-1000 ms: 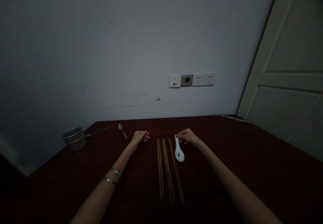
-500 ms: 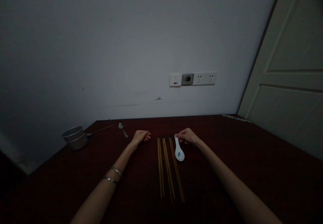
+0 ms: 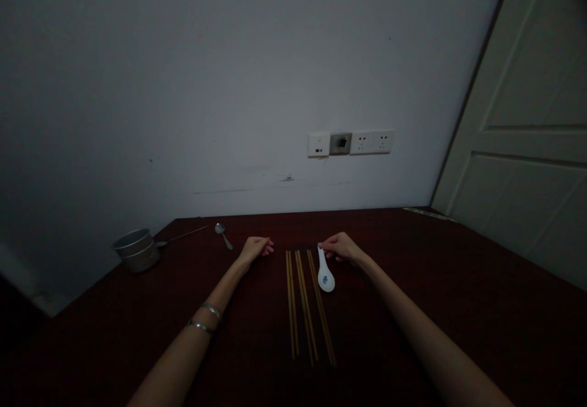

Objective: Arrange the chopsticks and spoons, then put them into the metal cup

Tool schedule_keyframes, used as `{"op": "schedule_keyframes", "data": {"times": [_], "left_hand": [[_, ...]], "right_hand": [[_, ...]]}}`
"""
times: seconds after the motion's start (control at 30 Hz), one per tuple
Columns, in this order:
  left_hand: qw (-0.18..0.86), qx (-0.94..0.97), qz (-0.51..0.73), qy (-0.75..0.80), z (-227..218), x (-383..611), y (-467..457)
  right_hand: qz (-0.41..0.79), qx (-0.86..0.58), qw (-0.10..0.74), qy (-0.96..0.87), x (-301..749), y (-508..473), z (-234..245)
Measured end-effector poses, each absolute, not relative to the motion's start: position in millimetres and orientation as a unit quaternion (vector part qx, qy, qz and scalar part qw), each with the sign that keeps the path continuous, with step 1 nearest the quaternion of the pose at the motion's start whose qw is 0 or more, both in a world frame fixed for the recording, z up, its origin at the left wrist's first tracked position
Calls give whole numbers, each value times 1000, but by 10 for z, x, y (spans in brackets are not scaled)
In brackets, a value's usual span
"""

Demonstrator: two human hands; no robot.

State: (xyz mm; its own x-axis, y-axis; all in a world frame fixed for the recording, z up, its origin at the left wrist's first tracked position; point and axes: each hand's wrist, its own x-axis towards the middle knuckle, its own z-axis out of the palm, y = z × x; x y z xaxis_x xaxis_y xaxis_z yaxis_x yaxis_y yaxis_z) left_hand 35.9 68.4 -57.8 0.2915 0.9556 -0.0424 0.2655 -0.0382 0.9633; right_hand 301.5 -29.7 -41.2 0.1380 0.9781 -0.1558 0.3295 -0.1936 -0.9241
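Note:
A white soup spoon [image 3: 326, 280] with a blue mark in its bowl lies on the dark red table [image 3: 257, 340], bowl toward me. Its handle end is pinched between the thumb and fingers of my right hand [image 3: 342, 247]. Just left of the spoon are several wooden chopsticks [image 3: 303, 309], laid lengthwise in three groups. My left hand [image 3: 257, 248] rests to the left of the chopsticks' far ends, apart from them, fingers loosely curled in with nothing visible in them. Two silver bangles [image 3: 200, 326] circle my left forearm.
At the far left stands a grey metal cup [image 3: 137, 251]. Beside it lies a long thin-handled utensil [image 3: 183, 235], and a small metal spoon [image 3: 224, 236] is nearer my left hand. A wall with sockets [image 3: 351, 143] borders the back; a pale door [image 3: 527, 150] is on the right.

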Motion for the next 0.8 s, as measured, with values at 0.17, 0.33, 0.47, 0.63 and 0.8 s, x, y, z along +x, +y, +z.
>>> {"op": "schedule_keyframes", "data": {"times": [0.17,0.33,0.47,0.63,0.8], "left_hand": [[500,628,346,485,-566,360,672],[505,629,350,477,-593,361,697],[495,635,348,480,-649,360,748],[480,654,340,475,-660,364,742],[448,673,335,484,-595,406,648]], "right_hand": [[418,-647,387,-506,3002,-309,-410],[425,-644,385,-507,3009,-302,-421],[419,-650,394,-497,3031,-281,-429],[361,-663,478,-449,3165,-243,-554],[338,-633,563,-410,3313,-250,-726]]}}
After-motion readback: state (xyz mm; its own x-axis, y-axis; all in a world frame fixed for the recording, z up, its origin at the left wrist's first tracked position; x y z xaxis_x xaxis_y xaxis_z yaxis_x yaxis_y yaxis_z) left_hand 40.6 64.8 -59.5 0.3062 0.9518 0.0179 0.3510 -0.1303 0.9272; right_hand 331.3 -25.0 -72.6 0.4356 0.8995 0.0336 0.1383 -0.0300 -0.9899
